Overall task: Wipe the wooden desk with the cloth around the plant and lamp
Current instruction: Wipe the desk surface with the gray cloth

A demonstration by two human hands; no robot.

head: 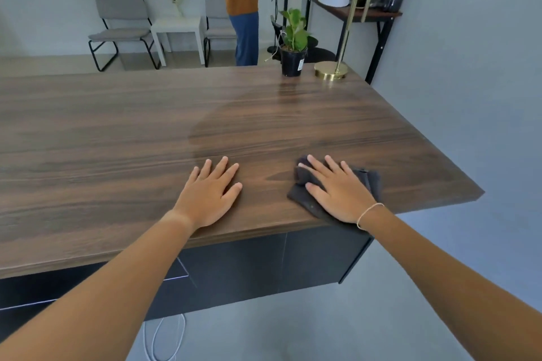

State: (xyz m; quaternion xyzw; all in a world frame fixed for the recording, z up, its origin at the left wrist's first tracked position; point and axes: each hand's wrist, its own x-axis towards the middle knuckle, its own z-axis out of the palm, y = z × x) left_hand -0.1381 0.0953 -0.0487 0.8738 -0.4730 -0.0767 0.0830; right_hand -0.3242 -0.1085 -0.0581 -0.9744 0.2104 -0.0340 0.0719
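A dark grey cloth [302,195] lies crumpled near the front right of the wooden desk [146,132]. My right hand [334,190] presses flat on it, fingers spread, covering its middle. My left hand [211,193] rests flat on the bare wood to the left of the cloth, fingers apart, holding nothing. At the far right corner of the desk stand a small green plant in a black pot [293,47] and, just right of it, a brass lamp [333,69] with a round base and a tall curved stem.
The desk's right edge drops off beside a blue-grey wall [469,97]. Behind the desk a person [243,9] stands near two grey chairs [120,26] and a white side table [179,29]. A dark shelf [346,9] holds objects at back right. A white cable [164,340] lies on the floor.
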